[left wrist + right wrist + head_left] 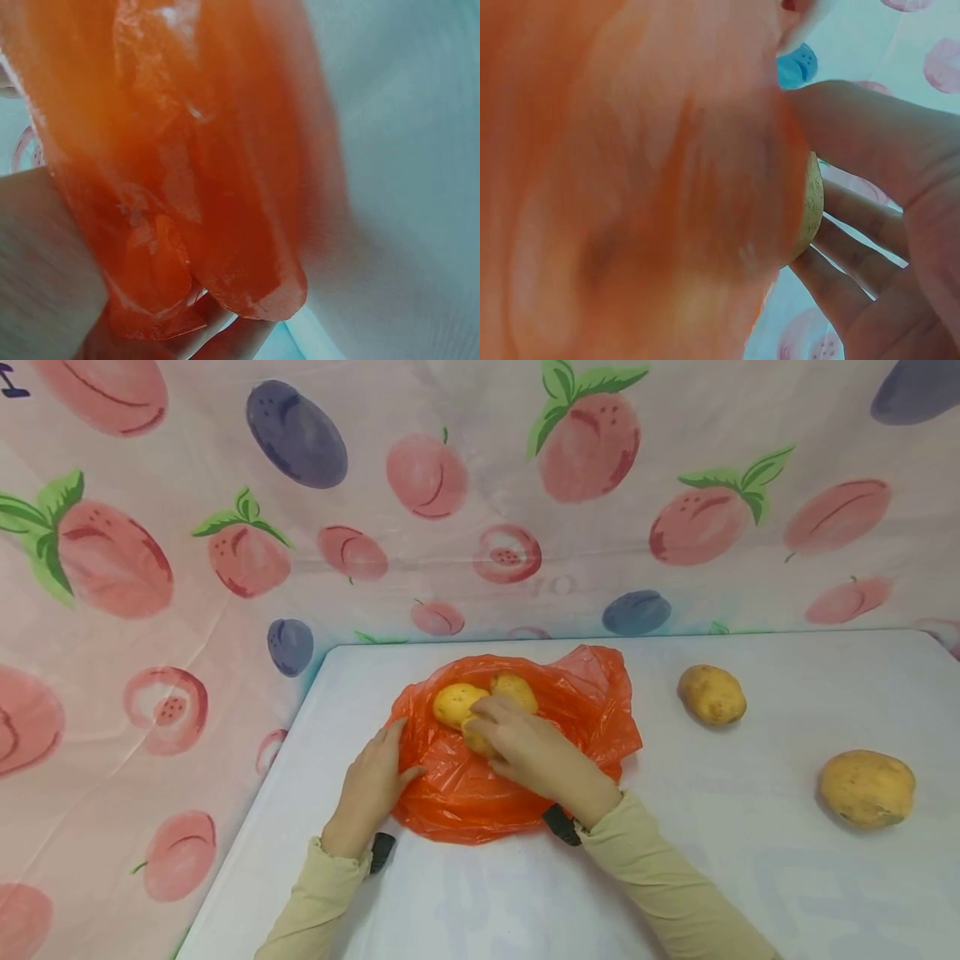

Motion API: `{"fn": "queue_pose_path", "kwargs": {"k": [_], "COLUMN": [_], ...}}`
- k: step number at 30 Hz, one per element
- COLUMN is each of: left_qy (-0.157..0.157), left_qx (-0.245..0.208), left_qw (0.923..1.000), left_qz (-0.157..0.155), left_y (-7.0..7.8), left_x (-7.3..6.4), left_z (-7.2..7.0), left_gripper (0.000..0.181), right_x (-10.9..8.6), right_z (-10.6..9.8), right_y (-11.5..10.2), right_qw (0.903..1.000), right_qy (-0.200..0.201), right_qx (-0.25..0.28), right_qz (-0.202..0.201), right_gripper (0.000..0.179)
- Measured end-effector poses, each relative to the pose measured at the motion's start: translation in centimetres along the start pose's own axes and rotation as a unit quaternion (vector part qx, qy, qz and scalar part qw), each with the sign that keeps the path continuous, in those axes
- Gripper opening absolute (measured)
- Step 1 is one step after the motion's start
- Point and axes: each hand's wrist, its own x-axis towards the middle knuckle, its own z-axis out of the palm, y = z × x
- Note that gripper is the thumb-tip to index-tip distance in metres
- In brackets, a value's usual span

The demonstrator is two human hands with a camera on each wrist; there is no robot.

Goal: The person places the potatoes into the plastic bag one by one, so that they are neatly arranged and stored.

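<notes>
An orange plastic bag (457, 785) lies spread with its mouth up on the white table. Inside it sit two yellow potatoes, one potato (456, 704) at the left and another potato (516, 690) behind. My right hand (525, 743) reaches over the bag and holds a third potato (478, 739); the right wrist view shows this potato (813, 206) between thumb and spread fingers, partly hidden by the bag. At the bag's left rim, my left hand (373, 781) grips the plastic, thumb toward the inside and fingers along the outside.
To the right of the bag, a potato (712, 695) lies toward the back of the table (480, 910). A larger potato (867, 788) lies farther right and nearer. Fruit-patterned cloth (360, 460) hangs behind the table and down its left side.
</notes>
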Motion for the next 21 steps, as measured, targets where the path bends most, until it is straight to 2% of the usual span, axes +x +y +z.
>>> {"fn": "queue_pose_path", "kwargs": {"k": [9, 17, 21], "left_qy": [-0.009, 0.002, 0.019], "left_qx": [-0.01, -0.004, 0.006], "left_qw": [0.9999, 1.0, 0.9997], "left_qz": [-0.01, -0.002, 0.012], "left_y": [0.0, 0.0, 0.0], "left_x": [-0.1, -0.1, -0.1], "left_z": [-0.1, 0.1, 0.2], "left_gripper": [0.08, 0.079, 0.078], "right_x": [0.7, 1.3, 1.6], "right_z": [1.3, 2.1, 2.3], "right_y": [-0.5, -0.7, -1.0], "right_qw": [0.9994, 0.9984, 0.9984], "right_qy": [0.004, 0.012, 0.009], "right_qx": [-0.009, -0.012, -0.013], "right_qz": [-0.034, -0.054, -0.054], "right_gripper": [0.038, 0.032, 0.028]}}
